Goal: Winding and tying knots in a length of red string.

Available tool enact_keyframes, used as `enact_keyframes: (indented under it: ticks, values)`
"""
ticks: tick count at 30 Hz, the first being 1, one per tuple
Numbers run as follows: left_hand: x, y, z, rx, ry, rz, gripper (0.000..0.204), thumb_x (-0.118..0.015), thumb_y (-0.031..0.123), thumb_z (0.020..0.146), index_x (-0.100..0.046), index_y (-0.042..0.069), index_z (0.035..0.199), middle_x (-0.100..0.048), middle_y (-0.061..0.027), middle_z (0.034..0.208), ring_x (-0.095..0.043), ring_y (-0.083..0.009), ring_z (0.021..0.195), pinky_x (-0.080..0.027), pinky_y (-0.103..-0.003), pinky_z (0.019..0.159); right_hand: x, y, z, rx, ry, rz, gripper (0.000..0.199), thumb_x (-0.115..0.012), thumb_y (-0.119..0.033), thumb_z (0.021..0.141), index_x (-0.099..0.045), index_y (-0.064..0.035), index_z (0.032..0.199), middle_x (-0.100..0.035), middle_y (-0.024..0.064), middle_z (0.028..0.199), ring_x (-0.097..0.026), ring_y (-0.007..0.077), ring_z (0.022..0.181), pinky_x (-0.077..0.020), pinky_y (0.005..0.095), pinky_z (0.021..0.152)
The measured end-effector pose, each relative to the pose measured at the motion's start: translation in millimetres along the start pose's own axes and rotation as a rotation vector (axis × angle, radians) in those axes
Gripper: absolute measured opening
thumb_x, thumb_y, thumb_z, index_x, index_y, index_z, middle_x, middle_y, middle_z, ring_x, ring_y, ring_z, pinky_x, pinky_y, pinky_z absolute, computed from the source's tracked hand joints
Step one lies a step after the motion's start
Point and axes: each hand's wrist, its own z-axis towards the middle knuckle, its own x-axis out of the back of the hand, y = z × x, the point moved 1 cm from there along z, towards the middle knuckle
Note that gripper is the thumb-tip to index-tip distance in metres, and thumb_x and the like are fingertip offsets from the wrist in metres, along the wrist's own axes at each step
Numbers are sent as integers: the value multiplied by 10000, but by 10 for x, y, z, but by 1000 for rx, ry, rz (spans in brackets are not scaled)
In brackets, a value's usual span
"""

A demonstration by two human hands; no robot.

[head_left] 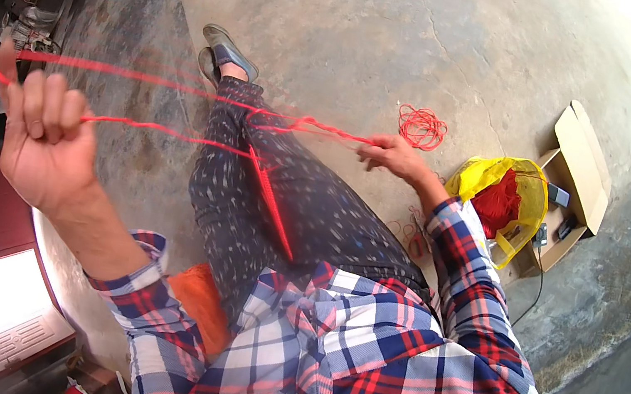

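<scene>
I sit on a concrete floor with my legs (291,193) stretched out in dark speckled trousers. My left hand (47,137) is raised at the left, fingers curled around red thread (179,110) that loops over it. Two strands of this thread run taut across to my right hand (394,156), which pinches them above my knee. A further red strand (272,206) drops from the stretched thread down along my thigh toward my waist.
A small coil of red thread (421,127) lies on the floor beyond my right hand. A yellow bag (522,200) holding red yarn sits at the right beside an open cardboard box (582,168). An orange cushion (204,304) is under me. Clutter stands at the upper left.
</scene>
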Motion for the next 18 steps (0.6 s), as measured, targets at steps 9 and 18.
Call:
enact_keyframes:
  ticks: [9, 18]
  values:
    - [2066, 414, -641, -255, 1043, 342, 321, -406, 81, 958, -480, 114, 1268, -218, 28, 569, -189, -113, 448, -184, -270, 425, 1044, -220, -845, -36, 161, 70, 152, -689, -265, 818, -665, -116, 835, -452, -93, 631, -424, 34, 595, -314, 200, 525]
    - [2680, 448, -1395, -158, 1427, 198, 269, -370, 95, 964, -503, 133, 1195, -211, 25, 558, -163, -128, 429, -165, -277, 414, 1884, -359, -1454, 126, 444, 268, 204, -636, -291, 873, -546, -126, 792, -376, -110, 586, -295, 1, 477, -197, 175, 423]
